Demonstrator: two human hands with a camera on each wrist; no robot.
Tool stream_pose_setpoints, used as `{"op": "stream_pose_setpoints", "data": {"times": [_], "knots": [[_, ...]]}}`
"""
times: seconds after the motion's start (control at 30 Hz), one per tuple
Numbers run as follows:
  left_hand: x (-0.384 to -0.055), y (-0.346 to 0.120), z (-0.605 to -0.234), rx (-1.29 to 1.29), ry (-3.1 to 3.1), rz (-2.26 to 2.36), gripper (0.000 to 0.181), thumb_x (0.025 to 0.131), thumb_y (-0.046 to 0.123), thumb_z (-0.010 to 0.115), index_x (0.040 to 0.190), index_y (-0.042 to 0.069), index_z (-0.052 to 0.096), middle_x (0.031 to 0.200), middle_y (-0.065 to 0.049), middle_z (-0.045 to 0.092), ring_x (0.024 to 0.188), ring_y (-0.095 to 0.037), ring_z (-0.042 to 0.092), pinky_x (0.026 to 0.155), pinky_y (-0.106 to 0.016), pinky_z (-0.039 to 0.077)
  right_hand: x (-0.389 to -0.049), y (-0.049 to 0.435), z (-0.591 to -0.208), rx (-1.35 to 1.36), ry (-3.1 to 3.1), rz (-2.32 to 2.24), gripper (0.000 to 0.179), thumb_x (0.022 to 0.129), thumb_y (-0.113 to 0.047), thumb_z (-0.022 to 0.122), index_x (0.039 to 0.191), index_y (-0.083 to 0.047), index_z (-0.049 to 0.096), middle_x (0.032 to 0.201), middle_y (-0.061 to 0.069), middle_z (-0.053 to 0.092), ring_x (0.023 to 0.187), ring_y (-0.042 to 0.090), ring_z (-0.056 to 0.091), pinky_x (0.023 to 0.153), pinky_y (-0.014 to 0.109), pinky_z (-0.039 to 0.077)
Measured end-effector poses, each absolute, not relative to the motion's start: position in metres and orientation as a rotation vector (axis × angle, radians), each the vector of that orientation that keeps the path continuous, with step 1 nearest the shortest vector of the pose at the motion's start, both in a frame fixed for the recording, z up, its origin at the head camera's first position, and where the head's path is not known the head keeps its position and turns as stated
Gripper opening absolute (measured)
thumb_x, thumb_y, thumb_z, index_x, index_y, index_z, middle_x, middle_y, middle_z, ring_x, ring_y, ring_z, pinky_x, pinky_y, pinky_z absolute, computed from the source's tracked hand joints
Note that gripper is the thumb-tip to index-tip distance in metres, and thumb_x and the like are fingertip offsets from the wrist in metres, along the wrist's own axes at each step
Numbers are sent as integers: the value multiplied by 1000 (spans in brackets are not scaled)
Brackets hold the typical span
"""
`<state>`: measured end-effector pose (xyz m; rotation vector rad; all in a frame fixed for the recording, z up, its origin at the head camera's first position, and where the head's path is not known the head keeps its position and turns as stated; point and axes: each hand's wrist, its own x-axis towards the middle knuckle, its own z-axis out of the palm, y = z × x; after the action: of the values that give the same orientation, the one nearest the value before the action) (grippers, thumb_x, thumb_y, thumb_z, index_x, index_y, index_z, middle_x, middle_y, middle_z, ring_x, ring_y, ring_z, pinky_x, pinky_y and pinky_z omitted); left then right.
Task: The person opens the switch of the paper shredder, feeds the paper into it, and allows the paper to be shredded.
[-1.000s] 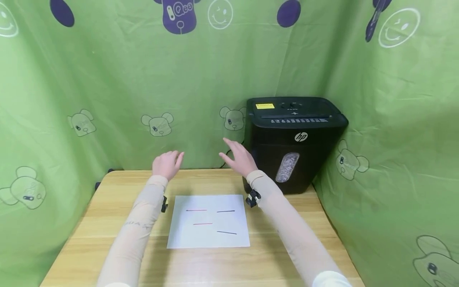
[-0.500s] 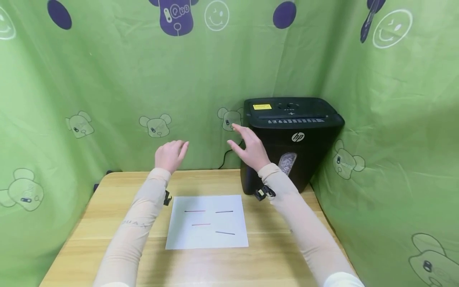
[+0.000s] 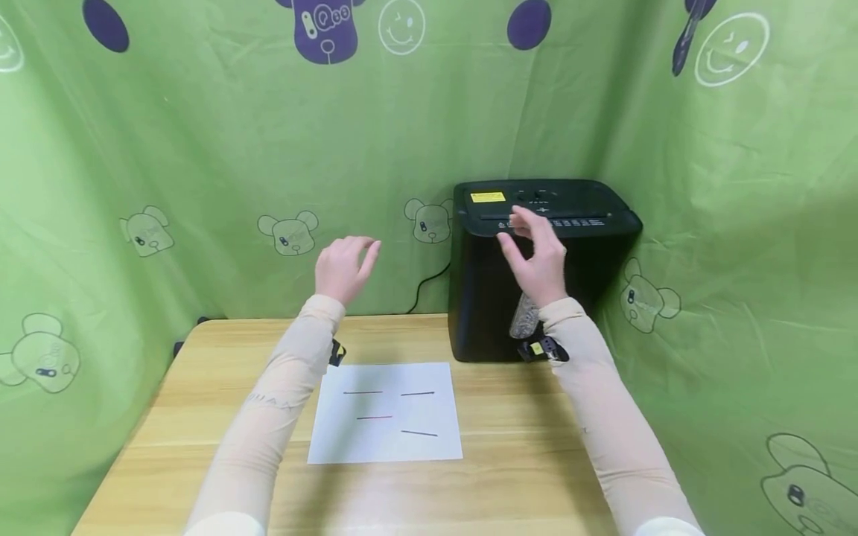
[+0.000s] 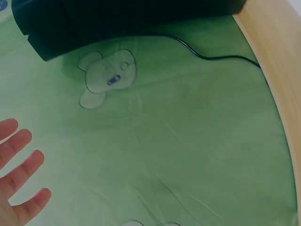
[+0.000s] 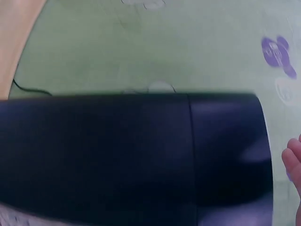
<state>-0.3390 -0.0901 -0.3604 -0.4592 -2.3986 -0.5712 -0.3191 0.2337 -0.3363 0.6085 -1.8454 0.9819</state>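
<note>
In the head view my right hand is raised in front of the black paper shredder, its fingers loosely bent and nothing between them. My left hand hovers beyond the far edge of the table, holding nothing; its spread fingers show in the left wrist view. A white sheet of paper with several short red and dark lines lies flat on the table, nearer to me than both hands. The right wrist view is mostly filled by the shredder's dark side, with a few fingertips at its right edge.
The shredder stands at the table's back right corner, and a black cord runs from its left side. A wooden table lies below. Green patterned cloth hangs at the back and both sides.
My right hand has moved right and up, from left of the shredder to before its front. The left hand has moved right and up. The paper stays where it was.
</note>
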Motion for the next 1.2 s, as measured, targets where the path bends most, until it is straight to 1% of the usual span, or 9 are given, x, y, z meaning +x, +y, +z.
{"op": "stream_pose_setpoints", "data": {"times": [0.17, 0.33, 0.4, 0.5, 0.67, 0.77, 0.93, 1.03, 1.2], "knots": [[-341, -73, -351, -501, -2383, -607, 40, 106, 37, 47, 120, 7, 70, 120, -12, 74, 109, -30, 70, 96, -44, 56, -316, 261, -330, 458, -1810, 990, 39, 88, 1, 74, 125, 3, 64, 111, 23, 69, 103, 38, 67, 98, 39, 56], [-344, -53, -340, -540, -2396, -673, 41, 107, 38, 46, 124, 7, 68, 125, -11, 72, 116, -28, 67, 103, -42, 53, -315, 286, -329, 328, -1786, 983, 37, 89, 4, 71, 124, 5, 64, 111, 26, 68, 103, 40, 66, 100, 29, 54], [-344, -44, -336, -553, -2403, -708, 42, 107, 38, 46, 125, 8, 67, 127, -10, 71, 118, -27, 66, 105, -41, 51, -314, 295, -330, 281, -1783, 984, 36, 89, 3, 71, 124, 5, 64, 111, 25, 68, 104, 37, 66, 100, 23, 52], [-344, -30, -331, -575, -2402, -753, 41, 107, 38, 46, 126, 8, 67, 126, -10, 71, 118, -26, 66, 104, -40, 51, -314, 310, -332, 231, -1770, 994, 35, 91, 0, 71, 125, 5, 64, 112, 24, 67, 104, 31, 65, 99, 20, 51], [-344, -6, -326, -587, -2438, -857, 42, 107, 41, 46, 129, 10, 66, 127, -7, 70, 119, -24, 65, 102, -38, 52, -316, 331, -338, 120, -1728, 1034, 34, 91, -2, 71, 123, 7, 65, 112, 24, 66, 105, 29, 64, 100, 23, 52], [-344, 7, -325, -575, -2488, -951, 47, 107, 45, 45, 134, 11, 62, 133, -6, 67, 124, -22, 62, 106, -38, 50, -317, 342, -342, 46, -1720, 1059, 34, 91, -5, 72, 123, 5, 66, 114, 22, 66, 107, 28, 63, 101, 23, 50], [-346, 28, -329, -536, -2543, -1114, 55, 105, 52, 45, 143, 12, 55, 140, -7, 62, 130, -23, 58, 110, -39, 47, -317, 354, -346, -44, -1746, 1067, 36, 92, -13, 72, 125, 3, 66, 119, 19, 65, 111, 21, 59, 101, 22, 46], [-347, 41, -332, -494, -2548, -1208, 58, 104, 52, 46, 146, 12, 52, 142, -10, 61, 131, -24, 56, 111, -40, 46, -319, 358, -349, -75, -1778, 1059, 39, 93, -16, 71, 126, 4, 65, 123, 20, 63, 113, 24, 57, 101, 24, 45], [-346, 58, -336, -409, -2501, -1369, 60, 103, 49, 52, 148, 10, 48, 140, -14, 60, 130, -27, 57, 110, -42, 47, -326, 363, -357, -125, -1833, 1045, 45, 94, -22, 70, 130, 3, 61, 139, 20, 54, 130, 27, 50, 111, 25, 37]]}}
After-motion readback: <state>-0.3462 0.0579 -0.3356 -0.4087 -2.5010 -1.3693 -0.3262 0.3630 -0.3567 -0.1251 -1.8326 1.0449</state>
